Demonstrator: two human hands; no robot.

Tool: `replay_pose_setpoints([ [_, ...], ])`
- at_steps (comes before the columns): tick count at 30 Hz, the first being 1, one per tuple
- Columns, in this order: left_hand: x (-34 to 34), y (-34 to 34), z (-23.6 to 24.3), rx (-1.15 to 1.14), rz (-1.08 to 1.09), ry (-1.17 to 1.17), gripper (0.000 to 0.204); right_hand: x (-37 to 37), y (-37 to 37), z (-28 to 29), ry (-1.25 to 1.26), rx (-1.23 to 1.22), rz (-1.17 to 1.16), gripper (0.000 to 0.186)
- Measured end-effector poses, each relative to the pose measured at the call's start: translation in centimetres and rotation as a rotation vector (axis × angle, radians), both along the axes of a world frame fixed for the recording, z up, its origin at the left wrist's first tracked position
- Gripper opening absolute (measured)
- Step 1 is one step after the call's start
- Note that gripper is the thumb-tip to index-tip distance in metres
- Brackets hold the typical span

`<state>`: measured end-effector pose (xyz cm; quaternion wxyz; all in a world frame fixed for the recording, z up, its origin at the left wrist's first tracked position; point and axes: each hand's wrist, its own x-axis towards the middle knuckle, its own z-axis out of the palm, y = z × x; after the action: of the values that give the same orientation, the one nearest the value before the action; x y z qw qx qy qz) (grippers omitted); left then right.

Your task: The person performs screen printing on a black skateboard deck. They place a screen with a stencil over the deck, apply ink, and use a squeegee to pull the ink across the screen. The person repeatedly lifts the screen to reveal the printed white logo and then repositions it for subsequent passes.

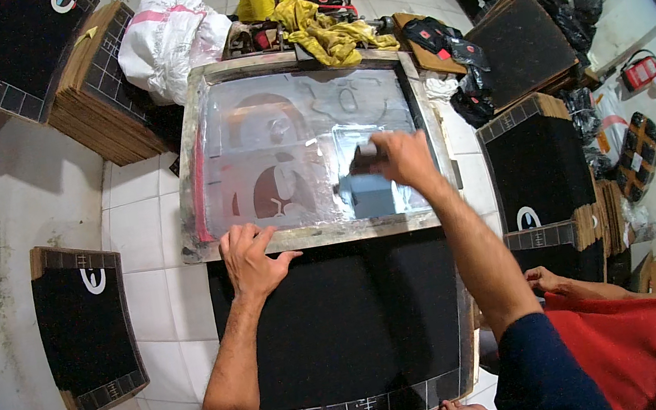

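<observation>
Right-hand fingers clenched around the grip of a small squeegee, right hand pressing its blade onto the mesh of the printing screen, toward the screen's right half. Left-hand fingers spread flat and released, gripping nothing, left hand bearing down on the near rail of the screen's pale frame to pin it. Judged as mid-stroke in a screen-printing pass: ink being drawn across the stencil, with a pale blue patch just below the blade. Next move likely calls for even pressure along the pull and a steady hold on the frame, so no slip against the black board lying beneath and extending toward the body. Beyond, on the tiled floor: a printed black board to the left, stacks of boards at upper left and at right, a white sack, yellow cloth, and another person in a red top at lower right.
</observation>
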<state>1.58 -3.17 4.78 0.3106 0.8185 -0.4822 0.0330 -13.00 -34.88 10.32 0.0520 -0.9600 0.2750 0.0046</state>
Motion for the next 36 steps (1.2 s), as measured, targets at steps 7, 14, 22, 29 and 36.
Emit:
replay_pose_setpoints([
  [7,-0.2,0.0,0.6,0.025,0.006,-0.034,0.054,6.0,-6.6,-1.5,-0.15,-0.012,-0.059,0.04],
  [14,-0.3,0.0,0.2,0.024,0.018,-0.035,0.054,-6.8,8.1,-0.9,-0.213,0.039,-0.003,0.036],
  [22,1.7,-1.5,10.3,0.026,-0.01,-0.21,0.061,-7.0,8.8,6.6,-0.54,-0.135,0.061,0.047],
  [29,6.3,-3.9,19.1,-0.276,0.344,-0.589,0.07,1.2,-1.3,19.8,-0.767,-0.591,0.162,0.075],
  [36,2.0,24.8,-10.9,-0.005,0.777,0.423,0.056,6.1,-6.9,28.5,-0.573,-0.54,-0.045,0.094],
])
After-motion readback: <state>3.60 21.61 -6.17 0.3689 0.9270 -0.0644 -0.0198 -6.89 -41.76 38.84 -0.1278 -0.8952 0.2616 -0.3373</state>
